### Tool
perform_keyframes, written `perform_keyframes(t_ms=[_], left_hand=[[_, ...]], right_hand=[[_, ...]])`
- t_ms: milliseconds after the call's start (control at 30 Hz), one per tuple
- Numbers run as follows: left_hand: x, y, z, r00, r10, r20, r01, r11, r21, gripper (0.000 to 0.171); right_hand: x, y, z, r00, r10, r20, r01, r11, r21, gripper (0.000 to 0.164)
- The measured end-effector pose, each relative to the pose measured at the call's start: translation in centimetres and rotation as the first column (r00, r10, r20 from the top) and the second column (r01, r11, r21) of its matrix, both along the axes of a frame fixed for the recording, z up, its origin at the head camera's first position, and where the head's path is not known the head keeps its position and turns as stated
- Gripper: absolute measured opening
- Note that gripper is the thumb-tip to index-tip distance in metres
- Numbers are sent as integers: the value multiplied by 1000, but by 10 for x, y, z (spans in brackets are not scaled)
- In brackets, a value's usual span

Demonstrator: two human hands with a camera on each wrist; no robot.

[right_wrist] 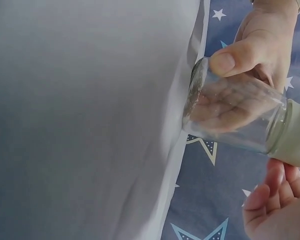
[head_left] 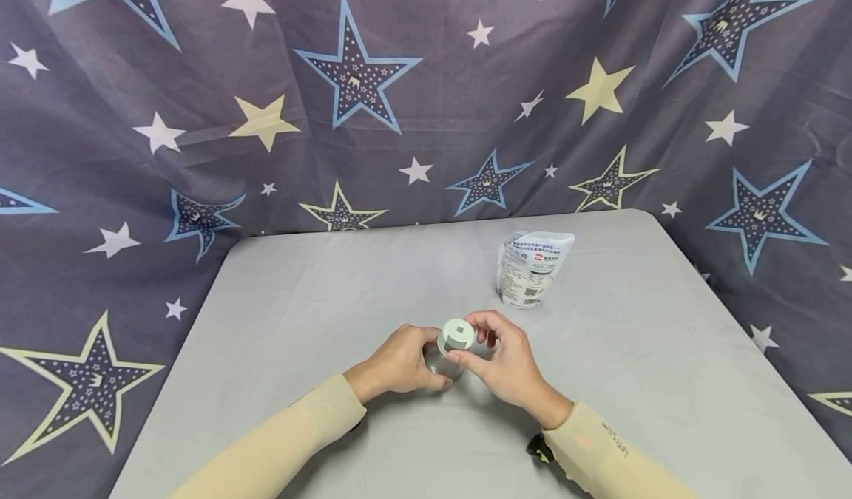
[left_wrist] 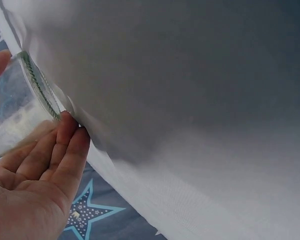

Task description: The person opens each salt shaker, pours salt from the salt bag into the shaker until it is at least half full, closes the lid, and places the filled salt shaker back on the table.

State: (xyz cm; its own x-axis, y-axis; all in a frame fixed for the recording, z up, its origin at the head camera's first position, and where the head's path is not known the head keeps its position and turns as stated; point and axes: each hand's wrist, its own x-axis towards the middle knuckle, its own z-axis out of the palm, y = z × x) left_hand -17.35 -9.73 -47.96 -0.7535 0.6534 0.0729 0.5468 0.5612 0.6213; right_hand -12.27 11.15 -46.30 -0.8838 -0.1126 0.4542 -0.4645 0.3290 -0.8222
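A clear glass jar (head_left: 442, 364) with a pale green lid (head_left: 459, 332) stands upright near the middle of the table. My left hand (head_left: 402, 360) holds the glass body from the left, thumb on the near side. At the lid, my right hand (head_left: 509, 360) pinches the rim between thumb and fingers. In the right wrist view, the see-through body (right_wrist: 230, 107) looks mostly empty, with some residue near its base. The left wrist view catches only part of the jar (left_wrist: 20, 95), with the left fingers (left_wrist: 65, 155) beside its base.
Behind and to the right of the jar stands a printed plastic pouch (head_left: 532, 270) with a white lower part. A pale grey cloth covers the table (head_left: 319, 292). A dark star-patterned curtain (head_left: 426, 77) hangs behind the table and at both sides.
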Motion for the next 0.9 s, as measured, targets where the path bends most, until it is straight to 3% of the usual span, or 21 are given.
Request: perform_keyframes(t_ms=[267,600,767,900], left_hand=[[0,0,0,1000,2,1,-2,1000,-6,44],[0,0,1,1000,10,2,-10,1000,-14,45],[0,0,1,1000,3,1,-3,1000,-12,45],[0,0,1,1000,3,3,-3,1000,-10,44]], right_hand=[[-9,11,-10,991,121,-54,-118,992,53,47],[-11,17,-2,967,252,29,-253,961,109,52],[-11,18,-4,971,238,17,-239,967,91,58],[-9,15,-7,987,159,23,-160,986,37,58]])
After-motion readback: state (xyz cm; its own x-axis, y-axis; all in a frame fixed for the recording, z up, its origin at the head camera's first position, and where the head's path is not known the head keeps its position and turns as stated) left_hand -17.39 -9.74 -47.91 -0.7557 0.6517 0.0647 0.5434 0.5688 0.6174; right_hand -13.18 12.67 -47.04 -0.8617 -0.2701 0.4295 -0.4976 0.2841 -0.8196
